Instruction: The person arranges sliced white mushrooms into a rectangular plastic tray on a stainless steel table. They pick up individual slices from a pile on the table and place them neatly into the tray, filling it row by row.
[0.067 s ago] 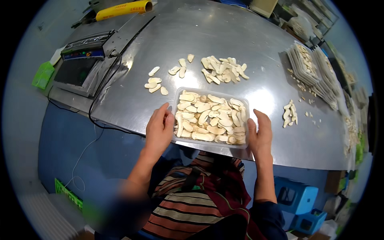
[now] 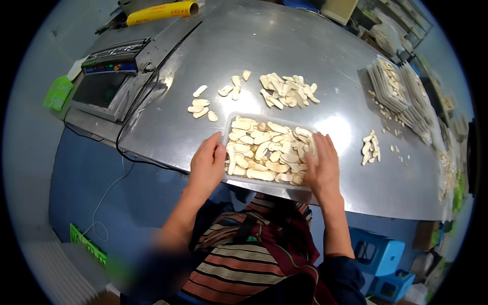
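A clear plastic tray (image 2: 279, 120) sits at the table's front edge, filled with pale sliced mushrooms (image 2: 263, 150) laid close together. At its left side is my left hand (image 2: 207, 158), fingers stretched out and fingertips by the rim. My right hand (image 2: 324, 165) lies along the right side with its fingers extended; its thumb reaches over the rim above the slices there. Part of the right rim is hidden behind that hand. Behind the tray lies a heap of mushroom slices (image 2: 288, 91). Several loose slices (image 2: 200, 109) are spread to the left of the heap.
A wrapping machine (image 2: 109, 76) with a black cable stands at the left of the steel table (image 2: 229, 40). A yellow roll (image 2: 162, 12) lies behind it. Stacked trays (image 2: 389, 84) and a small slice pile (image 2: 371, 147) are on the right. Blue stools (image 2: 378, 251) stand below.
My right hand has moved left, from beside the tray to over its right rim. My left hand stays at the left side. The whole view has shifted slightly.
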`<state>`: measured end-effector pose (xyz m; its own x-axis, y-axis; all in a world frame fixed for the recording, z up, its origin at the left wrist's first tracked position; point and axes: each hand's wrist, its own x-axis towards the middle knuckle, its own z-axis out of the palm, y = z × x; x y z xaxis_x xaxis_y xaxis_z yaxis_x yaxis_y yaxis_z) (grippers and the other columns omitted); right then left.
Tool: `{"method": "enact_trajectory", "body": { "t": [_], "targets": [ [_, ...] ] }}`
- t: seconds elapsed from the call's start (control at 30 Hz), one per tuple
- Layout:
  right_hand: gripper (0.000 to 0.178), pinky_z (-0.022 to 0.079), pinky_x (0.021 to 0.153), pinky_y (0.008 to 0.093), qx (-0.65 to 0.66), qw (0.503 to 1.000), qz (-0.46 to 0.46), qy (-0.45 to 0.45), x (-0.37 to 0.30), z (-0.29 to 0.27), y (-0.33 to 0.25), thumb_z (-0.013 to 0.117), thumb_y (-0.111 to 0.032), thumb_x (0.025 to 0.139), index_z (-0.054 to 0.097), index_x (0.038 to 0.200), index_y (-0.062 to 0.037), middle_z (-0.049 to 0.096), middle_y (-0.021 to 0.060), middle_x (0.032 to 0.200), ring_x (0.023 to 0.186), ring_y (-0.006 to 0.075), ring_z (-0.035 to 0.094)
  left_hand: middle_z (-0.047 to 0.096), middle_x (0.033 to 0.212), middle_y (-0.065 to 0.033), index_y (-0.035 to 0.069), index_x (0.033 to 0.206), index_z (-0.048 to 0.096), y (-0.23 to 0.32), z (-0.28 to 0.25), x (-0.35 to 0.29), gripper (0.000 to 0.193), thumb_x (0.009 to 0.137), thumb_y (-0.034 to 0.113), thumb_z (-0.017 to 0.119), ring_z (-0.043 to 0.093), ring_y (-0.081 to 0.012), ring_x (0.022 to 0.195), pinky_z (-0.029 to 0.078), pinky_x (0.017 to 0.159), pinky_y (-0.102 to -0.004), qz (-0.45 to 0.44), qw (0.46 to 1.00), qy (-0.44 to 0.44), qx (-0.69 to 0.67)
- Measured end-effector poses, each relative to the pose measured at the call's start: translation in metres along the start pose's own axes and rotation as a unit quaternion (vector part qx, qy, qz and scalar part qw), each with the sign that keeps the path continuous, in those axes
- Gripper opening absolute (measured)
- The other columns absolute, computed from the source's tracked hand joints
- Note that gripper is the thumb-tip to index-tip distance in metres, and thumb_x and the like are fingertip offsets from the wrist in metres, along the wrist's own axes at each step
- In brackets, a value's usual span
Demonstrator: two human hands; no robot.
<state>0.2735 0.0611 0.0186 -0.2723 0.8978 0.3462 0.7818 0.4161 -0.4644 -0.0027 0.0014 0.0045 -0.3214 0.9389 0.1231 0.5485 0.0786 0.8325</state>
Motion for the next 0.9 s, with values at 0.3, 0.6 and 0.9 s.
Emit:
{"method": "enact_trajectory", "body": {
  "t": [0.3,0.6,0.9],
  "targets": [
    [0.031,0.049,0.090,0.0410,0.070,0.997,0.008,-0.025,0.041,-0.002,-0.031,0.064,-0.016,0.088,0.062,0.114,0.0003,0.063,0.0226,0.112,0.107,0.0375,0.059,0.067,0.091,-0.0155,0.001,0.116,0.062,-0.002,0.008,0.005,0.030,0.090,0.015,0.057,0.065,-0.0291,0.078,0.051,0.073,-0.0362,0.007,0.999,0.006,-0.031],
    [0.016,0.051,0.070,0.0369,0.096,0.985,0.028,-0.141,0.109,0.004,-0.045,0.063,-0.012,0.085,0.069,0.090,0.0015,0.067,0.0190,0.081,0.075,0.0330,0.066,0.068,0.082,-0.0130,0.000,0.109,0.065,-0.024,0.009,0.024,0.023,0.089,0.012,0.059,0.064,-0.0200,0.070,0.051,0.067,-0.0308,0.016,0.995,0.058,-0.079],
    [0.026,0.052,0.071,0.0391,0.008,0.948,-0.098,-0.302,0.161,0.092,-0.136,0.068,-0.025,0.079,0.071,0.086,0.0006,0.068,0.0199,0.085,0.078,0.0342,0.066,0.069,0.093,-0.0171,0.000,0.105,0.066,-0.015,0.008,0.025,0.020,0.088,0.010,0.060,0.068,-0.0268,0.082,0.052,0.072,-0.0327,0.021,0.994,0.072,-0.083]
  ]
}}
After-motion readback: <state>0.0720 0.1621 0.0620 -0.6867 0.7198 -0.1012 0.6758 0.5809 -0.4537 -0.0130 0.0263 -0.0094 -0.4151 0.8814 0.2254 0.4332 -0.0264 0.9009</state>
